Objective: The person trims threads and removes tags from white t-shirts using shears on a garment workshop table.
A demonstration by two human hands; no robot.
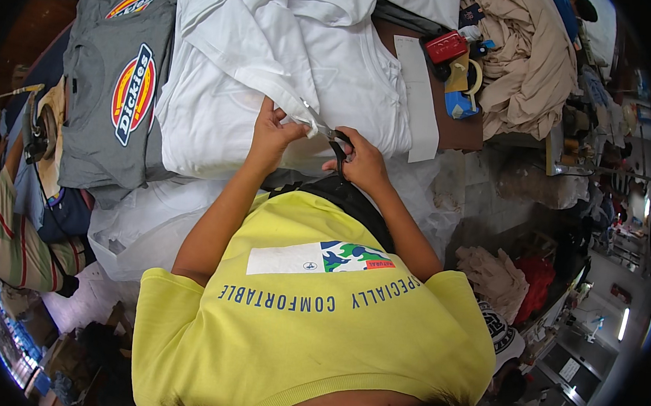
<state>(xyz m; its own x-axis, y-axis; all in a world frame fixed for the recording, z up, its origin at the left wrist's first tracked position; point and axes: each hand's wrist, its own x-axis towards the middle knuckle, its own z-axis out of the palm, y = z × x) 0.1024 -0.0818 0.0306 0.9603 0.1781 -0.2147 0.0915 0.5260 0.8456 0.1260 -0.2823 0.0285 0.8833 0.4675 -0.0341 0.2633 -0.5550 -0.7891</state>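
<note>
Two grasps: your left hand (pixel 271 136) pinches the white garment (pixel 258 59), spread beyond both hands; your right hand (pixel 364 163) grips scissors (pixel 332 135).

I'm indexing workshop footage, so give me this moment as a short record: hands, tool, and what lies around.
Left hand: pinches the edge of a white garment
Right hand: holds scissors by the black handles
Blades: at the garment's edge; whether cutting, unclear
Underneath: white fabric
To the left: grey shirts with printed emblems
To the right: beige cloth, tape roll
</note>
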